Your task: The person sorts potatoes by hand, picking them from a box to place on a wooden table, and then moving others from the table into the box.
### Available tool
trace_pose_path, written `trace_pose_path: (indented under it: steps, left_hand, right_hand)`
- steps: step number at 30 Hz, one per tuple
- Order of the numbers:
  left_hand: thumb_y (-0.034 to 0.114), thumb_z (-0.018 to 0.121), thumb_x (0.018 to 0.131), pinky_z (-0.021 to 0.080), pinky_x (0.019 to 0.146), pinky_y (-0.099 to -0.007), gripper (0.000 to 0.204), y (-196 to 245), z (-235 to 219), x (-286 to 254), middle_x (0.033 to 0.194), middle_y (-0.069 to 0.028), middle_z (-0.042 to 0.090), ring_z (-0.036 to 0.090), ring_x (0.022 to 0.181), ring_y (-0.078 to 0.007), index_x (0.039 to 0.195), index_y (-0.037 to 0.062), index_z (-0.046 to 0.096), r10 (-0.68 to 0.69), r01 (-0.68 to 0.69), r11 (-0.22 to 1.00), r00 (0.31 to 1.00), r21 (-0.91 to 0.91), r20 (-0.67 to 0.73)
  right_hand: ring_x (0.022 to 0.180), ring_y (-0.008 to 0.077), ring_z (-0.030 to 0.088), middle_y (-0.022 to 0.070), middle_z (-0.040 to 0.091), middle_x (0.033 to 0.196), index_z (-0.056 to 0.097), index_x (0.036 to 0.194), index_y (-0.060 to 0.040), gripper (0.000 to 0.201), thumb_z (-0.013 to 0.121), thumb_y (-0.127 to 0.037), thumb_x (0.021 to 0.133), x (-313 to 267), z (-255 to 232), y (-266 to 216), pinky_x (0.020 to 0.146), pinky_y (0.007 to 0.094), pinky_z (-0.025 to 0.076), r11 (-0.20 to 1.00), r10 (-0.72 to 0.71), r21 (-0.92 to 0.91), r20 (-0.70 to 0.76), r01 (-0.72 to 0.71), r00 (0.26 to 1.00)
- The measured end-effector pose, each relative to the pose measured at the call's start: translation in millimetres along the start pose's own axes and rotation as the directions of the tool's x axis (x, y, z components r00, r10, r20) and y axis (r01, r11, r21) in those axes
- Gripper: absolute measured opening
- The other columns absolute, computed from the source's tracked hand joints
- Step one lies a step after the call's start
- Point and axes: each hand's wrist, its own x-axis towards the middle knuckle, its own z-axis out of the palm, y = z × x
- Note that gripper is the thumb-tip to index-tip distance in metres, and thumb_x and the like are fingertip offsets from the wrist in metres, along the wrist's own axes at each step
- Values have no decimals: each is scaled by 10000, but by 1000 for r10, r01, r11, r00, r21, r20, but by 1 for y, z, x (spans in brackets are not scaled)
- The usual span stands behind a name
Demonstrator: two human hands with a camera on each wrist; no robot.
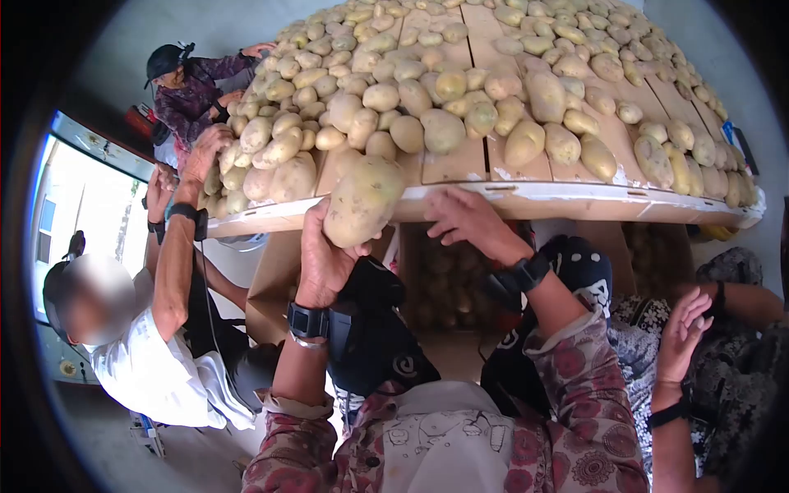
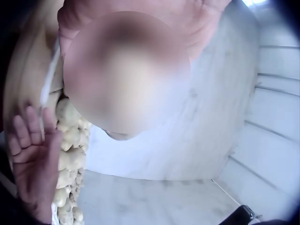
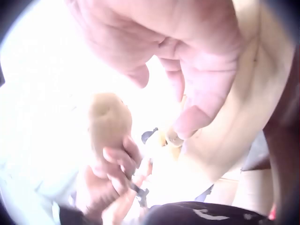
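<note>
A large yellow-brown potato [image 1: 364,200] rests in my left hand [image 1: 316,255], held up at the front edge of a cardboard-topped table. Its skin has small dark spots. The fingers of that hand curl round its lower end, as the right wrist view also shows. My right hand [image 1: 472,220] hovers at the table's white front rim [image 1: 526,193], fingers loosely bent and nothing in them. In the left wrist view, a blurred patch covers most of what the left hand [image 2: 140,7] holds.
Many potatoes [image 1: 444,130] lie spread over the table. Below its edge, an open cardboard box [image 1: 275,275] stands beside another holding potatoes [image 1: 444,271]. People sit close by: one in a white shirt [image 1: 164,370] at left, one in patterned clothing [image 1: 731,353] at right, another [image 1: 189,107] beyond the far left corner.
</note>
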Motion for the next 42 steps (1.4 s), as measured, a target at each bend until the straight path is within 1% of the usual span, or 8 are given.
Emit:
trace_pose_path:
  steps: [4,8,12,15,28,31,35,42]
  left_hand:
    - [437,426,900,429,476,-234,448,-54,-2,-10,894,-75,598,584,691,-126,1159,74,460,-214,162,932,968,323,133]
    - [368,582,847,486,590,-279,478,-107,7,-35,1061,-76,512,571,899,-171,1188,90,395,-473,406,795,880,451,42]
    - [336,660,803,500,627,-289,571,-158,-11,-49,1076,-85,509,581,880,-186,1208,92,338,-619,586,764,784,270,50]
    - [357,653,807,506,573,-281,581,-175,-22,-48,1000,-90,552,611,727,-190,1203,90,321,-688,652,695,726,303,16]
    - [161,605,826,509,720,-321,341,-205,-24,34,1054,-81,525,560,911,-220,1117,111,435,-396,453,889,835,70,-382]
    - [148,602,820,482,807,-348,379,-201,-44,56,1087,-78,519,553,950,-225,1150,100,421,1,36,922,996,385,-94]
    - [128,586,830,456,863,-356,365,-128,-22,44,1110,-75,540,552,989,-213,1161,94,438,-350,330,937,891,-116,-290]
    - [152,550,883,490,735,-241,207,-29,-29,11,953,-47,608,599,835,-129,1067,58,544,148,-143,975,989,168,-16]
  right_hand:
    - [984,174,568,68,544,1157,463,1229,-75,499,313,-451,937,-12,-8,5,790,337,473,919,103,326,343,-221,934]
    - [1020,171,529,89,518,1165,545,1144,-47,318,495,-183,860,-64,-21,-11,802,295,469,472,-388,-543,580,695,716]
    - [878,144,572,66,587,986,581,1056,-23,268,512,-204,870,-47,-30,-18,743,266,477,781,7,-610,218,131,976]
    - [771,124,604,49,639,851,608,990,-6,255,525,-220,877,-35,-47,-20,700,244,482,800,362,-488,-69,-348,930]
    - [885,165,630,117,633,1009,548,1118,-2,312,529,-228,903,-39,-88,-34,730,248,514,978,-105,172,-76,117,992]
    - [921,191,626,141,619,1048,514,1155,7,329,507,-219,915,-40,-87,-35,753,266,517,972,-115,191,-109,134,987]
    - [939,210,619,154,612,1056,509,1149,18,345,508,-235,914,-35,-90,-33,764,281,516,951,-159,247,-120,185,980]
    - [897,239,616,149,634,976,572,958,-24,345,537,-359,881,-23,-103,-27,800,342,500,767,-163,564,-290,306,943]
